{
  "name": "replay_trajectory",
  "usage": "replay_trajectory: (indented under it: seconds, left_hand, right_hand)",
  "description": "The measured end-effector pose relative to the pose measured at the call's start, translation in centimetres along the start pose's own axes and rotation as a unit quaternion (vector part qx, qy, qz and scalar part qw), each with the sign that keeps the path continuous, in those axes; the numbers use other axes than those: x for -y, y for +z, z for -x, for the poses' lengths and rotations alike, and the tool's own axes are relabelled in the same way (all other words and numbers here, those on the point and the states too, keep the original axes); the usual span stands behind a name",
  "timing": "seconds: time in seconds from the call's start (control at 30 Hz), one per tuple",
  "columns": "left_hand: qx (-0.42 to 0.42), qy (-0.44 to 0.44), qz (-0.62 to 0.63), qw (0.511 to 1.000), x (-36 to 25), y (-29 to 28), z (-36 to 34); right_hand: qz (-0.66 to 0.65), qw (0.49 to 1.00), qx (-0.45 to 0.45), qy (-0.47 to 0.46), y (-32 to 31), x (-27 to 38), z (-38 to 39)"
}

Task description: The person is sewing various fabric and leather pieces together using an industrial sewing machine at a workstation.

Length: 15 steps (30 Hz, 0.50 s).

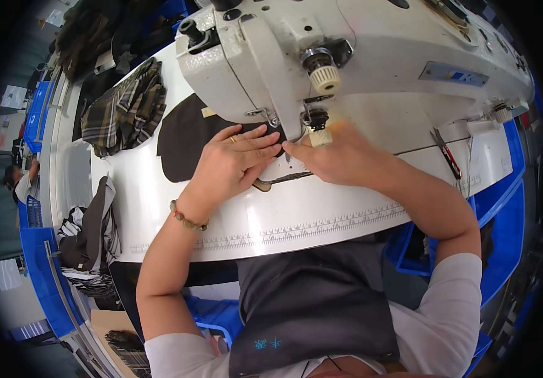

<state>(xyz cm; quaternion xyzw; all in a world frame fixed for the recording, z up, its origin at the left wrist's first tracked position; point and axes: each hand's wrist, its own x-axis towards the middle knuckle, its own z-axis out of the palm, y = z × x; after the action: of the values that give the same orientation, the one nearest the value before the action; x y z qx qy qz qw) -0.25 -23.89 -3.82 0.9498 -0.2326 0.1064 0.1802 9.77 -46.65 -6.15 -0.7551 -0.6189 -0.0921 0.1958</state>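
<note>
A dark fabric piece (186, 142) with a rounded edge and a small tan tab lies on the white table under the sewing machine's head (246, 69). My left hand (237, 160), with a ring and a bead bracelet, rests flat on its right part, fingers stretched toward the needle area. Opposite it, my right hand (340, 157) is closed, its thumb and forefinger pinching at the fabric's edge beside the presser foot. The machine's tension knob covers part of these fingers, and the back of that hand is slightly blurred.
Plaid fabric pieces (126, 107) lie at the far left, with a stack of dark and striped cloth (92, 236) nearer. Red-and-black scissors (447, 156) lie to the right. A ruler strip (271, 235) runs along the table's front. Blue bins (504, 233) stand at the right.
</note>
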Motion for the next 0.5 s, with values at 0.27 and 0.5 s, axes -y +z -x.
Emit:
replay_trajectory:
  seconds: [0.27,0.5]
  left_hand:
    - [0.003,-0.027,-0.007,1.000,0.43,-0.14,-0.49]
    - [-0.023,-0.020,-0.020,0.999,0.50,0.00,-0.91]
  right_hand:
    - [0.011,1.000,0.023,0.014,-0.35,-0.04,-0.03]
    - [0.013,1.000,0.012,0.013,-0.08,-0.22,0.09]
